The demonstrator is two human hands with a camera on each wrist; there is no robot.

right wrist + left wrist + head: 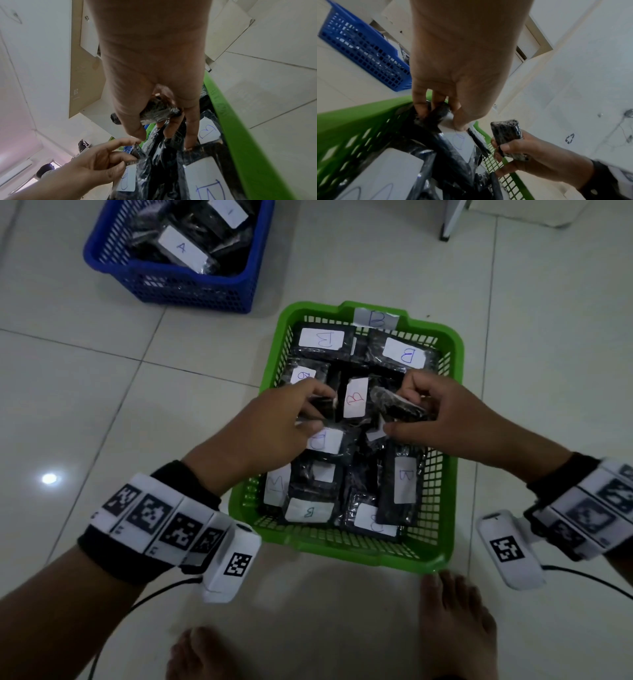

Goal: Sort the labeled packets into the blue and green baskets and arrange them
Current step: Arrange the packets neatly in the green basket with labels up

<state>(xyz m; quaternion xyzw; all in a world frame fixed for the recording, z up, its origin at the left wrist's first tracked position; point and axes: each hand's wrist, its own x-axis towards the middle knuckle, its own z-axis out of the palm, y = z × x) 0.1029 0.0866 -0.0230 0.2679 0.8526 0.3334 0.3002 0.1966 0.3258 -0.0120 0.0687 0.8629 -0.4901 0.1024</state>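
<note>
The green basket (455, 350) sits in the middle of the floor, filled with several black packets bearing white B labels (356, 398). My left hand (291, 416) reaches in from the left and pinches the edge of a black packet (439, 112) lying in the pile. My right hand (424, 412) grips another black packet (397, 405), lifted slightly above the pile and tilted; it shows dark side up (506, 135). The blue basket (102, 261) stands at the far left with packets labeled A (181, 248).
My bare feet (452, 621) rest on the white tiled floor just in front of the green basket. Cables run from both wrist cameras across the floor. A white furniture leg (448, 224) stands at the far right.
</note>
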